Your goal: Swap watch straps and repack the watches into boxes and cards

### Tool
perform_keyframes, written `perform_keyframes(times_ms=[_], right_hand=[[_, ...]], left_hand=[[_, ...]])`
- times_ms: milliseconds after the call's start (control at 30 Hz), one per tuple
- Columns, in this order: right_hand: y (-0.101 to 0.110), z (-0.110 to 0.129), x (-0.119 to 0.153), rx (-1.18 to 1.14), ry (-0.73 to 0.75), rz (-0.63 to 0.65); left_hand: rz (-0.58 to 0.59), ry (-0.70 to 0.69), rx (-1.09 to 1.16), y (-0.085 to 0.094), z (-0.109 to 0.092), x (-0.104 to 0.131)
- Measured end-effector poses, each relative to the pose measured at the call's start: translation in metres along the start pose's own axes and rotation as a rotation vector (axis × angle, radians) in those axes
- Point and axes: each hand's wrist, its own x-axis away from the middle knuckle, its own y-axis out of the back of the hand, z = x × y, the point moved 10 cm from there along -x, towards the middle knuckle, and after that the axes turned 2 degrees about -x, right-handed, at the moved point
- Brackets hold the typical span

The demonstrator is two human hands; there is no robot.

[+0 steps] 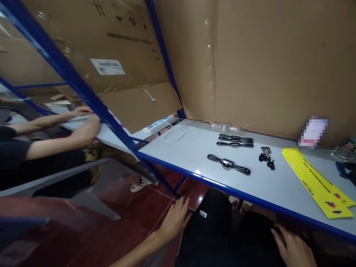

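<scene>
My left hand (175, 218) is beside my left thigh, below the table edge, with its fingers stretched out and nothing in it. My right hand (294, 245) rests by my right thigh, fingers apart and holding nothing. On the table (191, 157), a black spokeshave (227, 163) lies by itself near the front edge. Several more black spokeshaves (235, 144) lie close together behind it. To their right is a small pile of black metal parts (267, 162), with a flat metal blade (266, 150) at its back. Overlapping yellow cards (314, 181) with printed text lie further right.
A tall cardboard sheet (267, 66) backs the table. Blue frame posts (102, 113) and another cardboard panel (130, 44) stand left. A white cable (178, 138) and power strip (161, 124) are at the left end. A co-worker's arms (63, 141) reach over the neighbouring table.
</scene>
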Motion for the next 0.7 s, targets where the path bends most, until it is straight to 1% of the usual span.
perform_keyframes(times_ms=[67,100,133,167,233,300,333,400,500,567,700], right_hand=[[-0.007,0.029,-0.018,-0.019,0.123,0.017],[-0.01,0.041,-0.027,-0.036,0.184,0.017],[-0.013,0.051,-0.035,-0.055,0.235,0.008],[-0.016,0.058,-0.043,-0.076,0.278,0.001],[-0.025,0.066,-0.056,-0.111,0.331,-0.014],[-0.036,0.069,-0.064,-0.121,0.356,-0.027],[-0.042,0.07,-0.065,-0.116,0.358,-0.032],[-0.055,0.071,-0.062,-0.106,0.361,-0.022],[-0.073,0.079,-0.054,-0.12,0.392,0.049],[-0.077,0.085,-0.052,-0.123,0.407,0.09],[-0.073,0.092,-0.061,-0.113,0.408,0.082]], left_hand=[[0.057,0.133,0.042,-0.01,0.033,0.014],[0.102,0.195,0.082,-0.017,0.046,0.021],[0.142,0.235,0.141,-0.023,0.053,0.027],[0.169,0.252,0.21,-0.028,0.056,0.032],[0.163,0.231,0.34,-0.03,0.052,0.034],[0.112,0.216,0.415,-0.026,0.049,0.032],[0.094,0.233,0.434,-0.024,0.049,0.031],[0.076,0.276,0.494,-0.022,0.049,0.027],[0.077,0.296,0.612,-0.016,0.043,0.022],[0.076,0.298,0.644,-0.009,0.038,0.021],[0.102,0.276,0.701,0.007,0.026,0.022]])
